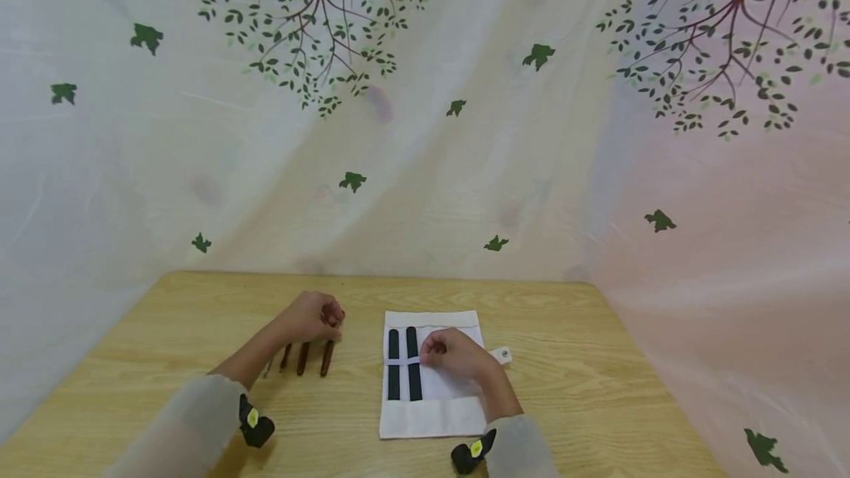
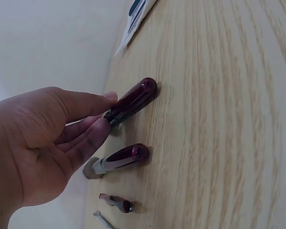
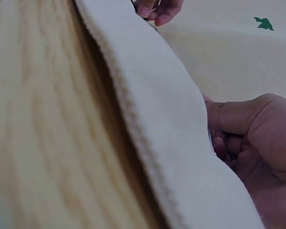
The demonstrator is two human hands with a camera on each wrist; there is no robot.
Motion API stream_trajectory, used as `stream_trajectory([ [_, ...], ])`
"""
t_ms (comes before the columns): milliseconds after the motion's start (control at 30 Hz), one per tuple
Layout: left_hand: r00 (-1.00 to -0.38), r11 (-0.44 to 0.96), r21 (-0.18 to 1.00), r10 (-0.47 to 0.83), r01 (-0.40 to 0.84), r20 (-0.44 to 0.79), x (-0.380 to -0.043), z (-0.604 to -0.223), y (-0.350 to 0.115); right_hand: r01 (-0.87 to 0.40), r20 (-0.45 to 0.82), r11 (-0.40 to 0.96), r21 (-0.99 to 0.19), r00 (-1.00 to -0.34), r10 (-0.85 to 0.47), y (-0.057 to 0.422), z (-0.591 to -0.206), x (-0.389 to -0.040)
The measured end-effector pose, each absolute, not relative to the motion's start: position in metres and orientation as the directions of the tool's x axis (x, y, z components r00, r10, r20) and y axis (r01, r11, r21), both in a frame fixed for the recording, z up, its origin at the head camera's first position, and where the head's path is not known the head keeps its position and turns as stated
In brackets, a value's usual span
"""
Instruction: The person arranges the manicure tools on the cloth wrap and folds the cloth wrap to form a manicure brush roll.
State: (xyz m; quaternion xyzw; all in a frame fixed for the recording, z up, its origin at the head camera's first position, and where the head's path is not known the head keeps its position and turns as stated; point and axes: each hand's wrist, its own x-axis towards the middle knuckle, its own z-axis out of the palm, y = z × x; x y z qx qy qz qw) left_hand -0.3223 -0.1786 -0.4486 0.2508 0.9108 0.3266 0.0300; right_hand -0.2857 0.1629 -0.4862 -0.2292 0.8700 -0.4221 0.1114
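Observation:
My left hand [image 1: 315, 317] pinches a makeup brush [image 2: 133, 101] between thumb and fingers. The brush has a glossy dark red handle whose rounded end points down at the table; its head is hidden by the hand. Beside it lies another makeup brush [image 2: 121, 159] with a red handle, pale metal collar and soft bristles. Over the white cloth roll [image 1: 432, 419], my right hand [image 1: 458, 354] has curled fingers, thumb and fingertips pinching at the white elastic band [image 1: 393, 362]. Two long black round-ended pieces [image 1: 394, 345] are tucked under that band, their lower ends in the pocket.
Left of the brushes are a short dark red tool [image 2: 118, 202] and a thin silvery one [image 2: 103, 219]. A snap tab [image 1: 502, 355] sticks out from the roll's right side. The wooden table [image 1: 571, 389] ends at a leaf-printed curtain [image 1: 412, 227].

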Motion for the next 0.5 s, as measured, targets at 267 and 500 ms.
stream_trajectory([
  [267,-0.895,0.668,0.634,0.437,0.390,0.091,-0.323,-0.458,-0.168,-0.293,-0.011,0.531,-0.795,-0.868,-0.496,0.163,-0.486,-0.286],
  [500,-0.916,0.686,0.643,0.397,0.341,0.063,-0.321,-0.459,-0.158,-0.294,-0.006,0.523,-0.800,-0.867,-0.498,0.163,-0.487,-0.287],
])
